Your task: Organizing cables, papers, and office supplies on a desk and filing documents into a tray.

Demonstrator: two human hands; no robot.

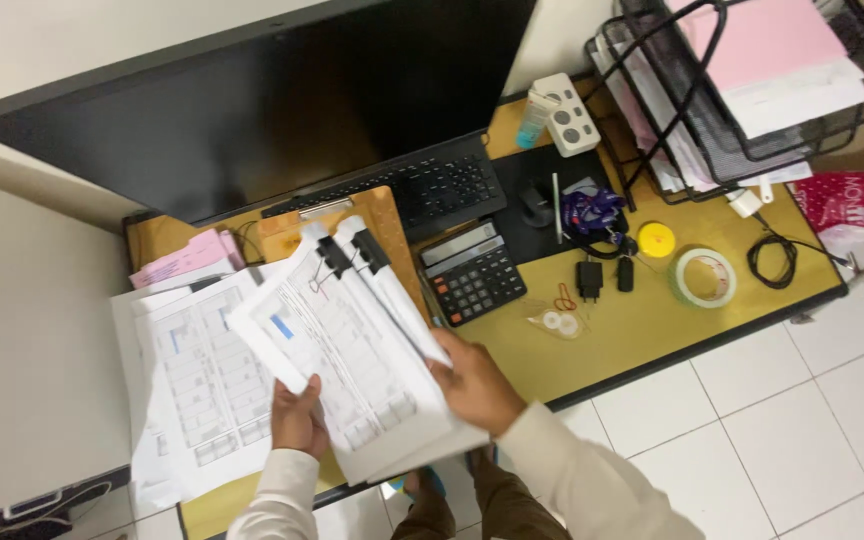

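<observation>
Both hands are on the same thing here: a thick stack of white printed forms held together by black binder clips (352,345). The left hand (297,418) has its fingers closed on the stack's lower left edge, and the right hand (474,385) has its fingers clamped on the lower right edge, so the stack sits tilted just above the yellow-topped wooden surface (632,320).

Just left of the left fingers lies a loose white sheet with printed tables (197,385), and a few pink slips (187,258) sit beyond that. Up past the fingertips, under the stack's clipped end, is a brown clipboard (377,215). Just beyond the right fingers is a black desk calculator (472,272), with a black keyboard (442,185) behind it and a big dark monitor (272,100) at the back.

Further right of the right fingers: a roll of pale tape (704,277), a small yellow round lid (656,239) and a black wire paper tray with pink and white sheets (742,90). White floor tiles (802,420) run under the surface's edge, and the wall is plain white.
</observation>
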